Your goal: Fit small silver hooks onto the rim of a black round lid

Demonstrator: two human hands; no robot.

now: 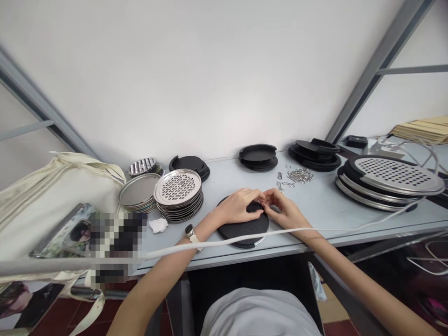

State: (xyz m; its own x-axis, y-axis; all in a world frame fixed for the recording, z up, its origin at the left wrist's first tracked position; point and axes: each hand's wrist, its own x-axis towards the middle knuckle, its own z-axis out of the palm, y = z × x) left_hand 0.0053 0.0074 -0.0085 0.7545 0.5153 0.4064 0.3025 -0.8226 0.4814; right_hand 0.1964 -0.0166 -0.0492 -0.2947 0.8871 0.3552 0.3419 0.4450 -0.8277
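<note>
A round black disc [241, 228] lies near the table's front edge, with a thin metallic rim showing at its lower right. My left hand [241, 205] rests over its upper part, thumb and fingers curled toward the far right edge. Facing it from the right, my right hand [282, 207] pinches at that same edge. The fingertips of both meet there and cover whatever small piece is between them. Just beyond my hands lies a loose pile of small metal clips [300, 175], with a few single clips [287, 184] closer in.
On the left are stacked perforated metal grater discs [178, 189], plain metal discs [138, 191] and a cream bag [70, 186]. Black round holders [258, 156] stand along the wall. Assembled discs [392, 172] are piled right. A white cable [224, 241] crosses above my forearms.
</note>
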